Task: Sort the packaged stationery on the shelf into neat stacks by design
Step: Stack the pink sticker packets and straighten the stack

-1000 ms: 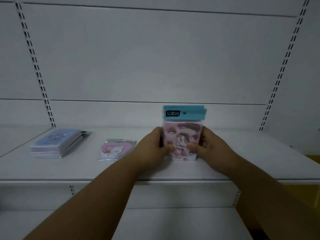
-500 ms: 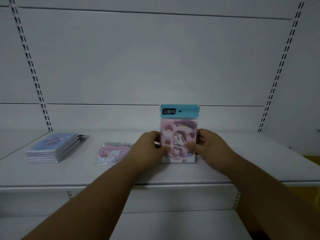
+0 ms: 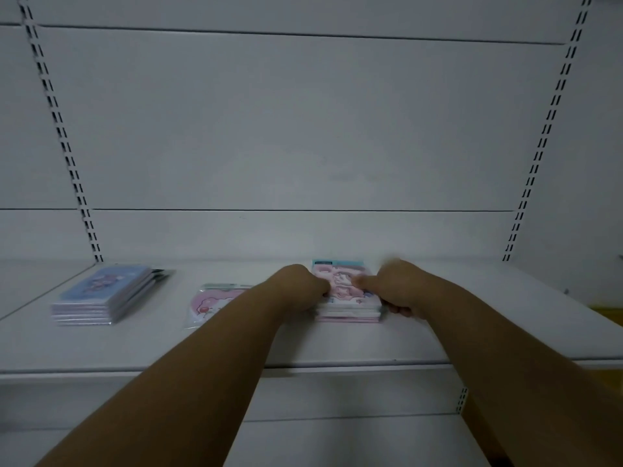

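A stack of pink unicorn packs (image 3: 347,306) with teal header cards lies flat on the white shelf (image 3: 337,345), right of centre. My left hand (image 3: 296,288) grips the stack's left side and my right hand (image 3: 394,288) grips its right side, thumbs resting on the top pack. To the left lies a single pink heart-shaped pack (image 3: 210,303), partly hidden behind my left forearm. Further left sits a stack of blue packs (image 3: 104,294), squared up with dark headers pointing back.
The shelf's white back panel (image 3: 303,129) rises behind, with slotted uprights (image 3: 64,139) at left and right. A lower shelf (image 3: 337,443) shows beneath the front edge. Something yellow (image 3: 610,315) shows at the far right.
The pink unicorn stack, held upright on its edge before, has been tipped down and now lies flat on the shelf, both hands still on its sides.
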The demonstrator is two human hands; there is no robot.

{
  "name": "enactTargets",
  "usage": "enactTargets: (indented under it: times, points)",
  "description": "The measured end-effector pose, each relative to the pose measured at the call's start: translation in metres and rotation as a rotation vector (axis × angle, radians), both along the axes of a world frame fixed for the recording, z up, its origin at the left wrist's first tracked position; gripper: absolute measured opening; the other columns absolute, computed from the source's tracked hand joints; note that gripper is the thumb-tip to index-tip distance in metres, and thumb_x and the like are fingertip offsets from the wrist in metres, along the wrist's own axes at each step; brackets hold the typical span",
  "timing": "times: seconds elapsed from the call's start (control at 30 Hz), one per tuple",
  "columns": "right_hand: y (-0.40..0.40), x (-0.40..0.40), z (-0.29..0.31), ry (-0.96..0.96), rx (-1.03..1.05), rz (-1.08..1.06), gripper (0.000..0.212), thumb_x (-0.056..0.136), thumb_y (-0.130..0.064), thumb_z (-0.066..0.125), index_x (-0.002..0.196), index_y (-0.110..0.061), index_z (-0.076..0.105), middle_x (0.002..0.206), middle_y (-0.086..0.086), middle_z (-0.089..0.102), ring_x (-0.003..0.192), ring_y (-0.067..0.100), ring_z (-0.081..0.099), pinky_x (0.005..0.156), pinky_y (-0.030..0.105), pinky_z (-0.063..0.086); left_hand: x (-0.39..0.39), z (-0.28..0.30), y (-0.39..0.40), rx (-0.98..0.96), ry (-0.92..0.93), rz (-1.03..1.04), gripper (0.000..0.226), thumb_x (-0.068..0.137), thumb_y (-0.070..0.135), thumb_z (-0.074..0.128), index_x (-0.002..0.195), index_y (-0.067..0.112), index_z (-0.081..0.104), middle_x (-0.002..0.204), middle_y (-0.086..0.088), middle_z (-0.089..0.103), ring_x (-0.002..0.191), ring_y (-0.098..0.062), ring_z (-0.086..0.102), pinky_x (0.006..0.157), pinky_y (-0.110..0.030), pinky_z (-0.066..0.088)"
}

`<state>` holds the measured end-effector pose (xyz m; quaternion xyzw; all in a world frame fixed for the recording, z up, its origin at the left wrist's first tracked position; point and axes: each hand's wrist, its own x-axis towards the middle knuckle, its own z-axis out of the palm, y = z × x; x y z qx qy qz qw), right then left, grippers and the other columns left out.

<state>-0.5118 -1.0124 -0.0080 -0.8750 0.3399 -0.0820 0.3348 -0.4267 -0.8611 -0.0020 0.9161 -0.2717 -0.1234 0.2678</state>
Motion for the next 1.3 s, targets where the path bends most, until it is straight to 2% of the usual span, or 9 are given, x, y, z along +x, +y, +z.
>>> enactTargets:
  times: [0.2,0.3,0.33,0.4,0.5,0.67,0.9,1.13,1.3]
  points:
    - [0.002,-0.020,-0.007,-0.058,-0.299,0.053,0.066,0.091,-0.065,0.033,0.064,-0.009,0.056,0.062,0.007,0.054,0.056,0.017,0.049,0.057,0.028,0.038,-0.008,-0.006,0.014,0.043,-0.225,-0.039,0.046,0.102,0.034,0.041,0.141,0.009,0.043,0.121,-0.017,0.057,0.112,-0.028,0.056,0.089,-0.032,0.045]
    - [0.000,-0.045,-0.016,-0.081,-0.395,0.139,0.063,0.083,-0.070,0.044,0.070,-0.011,0.061,0.071,0.004,0.060,0.063,0.015,0.052,0.059,0.029,0.039,-0.013,-0.021,0.026,0.088,-0.318,-0.053,0.050,0.098,0.054,0.035,0.097,0.012,0.063,0.087,-0.005,0.059,0.087,-0.023,0.056,0.079,-0.033,0.044]
    - [-0.001,-0.051,-0.019,-0.087,-0.395,0.177,0.051,0.081,-0.065,0.055,0.073,-0.015,0.065,0.074,0.000,0.062,0.066,0.012,0.054,0.058,0.026,0.039,-0.013,-0.027,0.027,0.097,-0.355,-0.052,0.047,0.096,0.055,0.039,0.080,0.015,0.058,0.075,-0.001,0.054,0.078,-0.021,0.053,0.074,-0.032,0.044]
    - [0.000,-0.055,-0.024,-0.098,-0.413,0.243,0.031,0.078,-0.051,0.070,0.077,-0.020,0.069,0.079,-0.004,0.064,0.073,0.010,0.056,0.060,0.021,0.039,-0.012,-0.035,0.029,0.122,-0.409,-0.044,0.036,0.094,0.046,0.047,0.069,0.019,0.049,0.065,0.003,0.047,0.071,-0.020,0.052,0.067,-0.030,0.044]
    - [0.003,-0.049,-0.027,-0.119,-0.462,0.247,0.023,0.081,-0.039,0.071,0.080,-0.016,0.071,0.081,-0.001,0.065,0.077,0.014,0.058,0.066,0.025,0.042,-0.011,-0.040,0.028,0.099,-0.474,-0.024,0.021,0.092,0.038,0.052,0.082,0.021,0.059,0.074,0.003,0.056,0.075,-0.019,0.056,0.066,-0.028,0.043]
    - [0.007,-0.049,-0.030,-0.111,-0.470,0.243,0.019,0.084,-0.038,0.067,0.076,-0.021,0.065,0.077,-0.003,0.061,0.076,0.015,0.056,0.068,0.028,0.042,-0.013,-0.043,0.032,0.085,-0.523,-0.044,0.019,0.094,0.035,0.052,0.091,0.021,0.064,0.091,0.000,0.067,0.078,-0.018,0.057,0.069,-0.027,0.044]
    - [0.012,-0.051,-0.033,-0.130,-0.521,0.272,0.018,0.088,-0.037,0.062,0.077,-0.023,0.060,0.068,-0.012,0.051,0.073,0.012,0.052,0.065,0.026,0.038,-0.013,-0.046,0.035,0.065,-0.556,-0.056,0.019,0.094,0.033,0.052,0.093,0.018,0.064,0.094,-0.001,0.066,0.085,-0.020,0.061,0.069,-0.028,0.045]
    - [0.010,-0.056,-0.033,-0.202,-0.477,0.218,0.017,0.081,-0.037,0.071,0.078,-0.021,0.069,0.074,-0.006,0.064,0.069,0.008,0.055,0.061,0.021,0.040,-0.013,-0.049,0.036,0.022,-0.562,-0.047,0.019,0.093,0.034,0.054,0.092,0.018,0.064,0.092,-0.001,0.066,0.085,-0.020,0.062,0.068,-0.028,0.044]
    - [0.012,-0.054,-0.034,-0.177,-0.470,0.230,0.013,0.083,-0.038,0.069,0.076,-0.028,0.062,0.078,-0.004,0.067,0.072,0.010,0.058,0.066,0.025,0.046,-0.011,-0.050,0.036,-0.015,-0.528,-0.025,0.020,0.091,0.036,0.055,0.092,0.019,0.066,0.090,0.000,0.067,0.083,-0.020,0.062,0.071,-0.029,0.048]
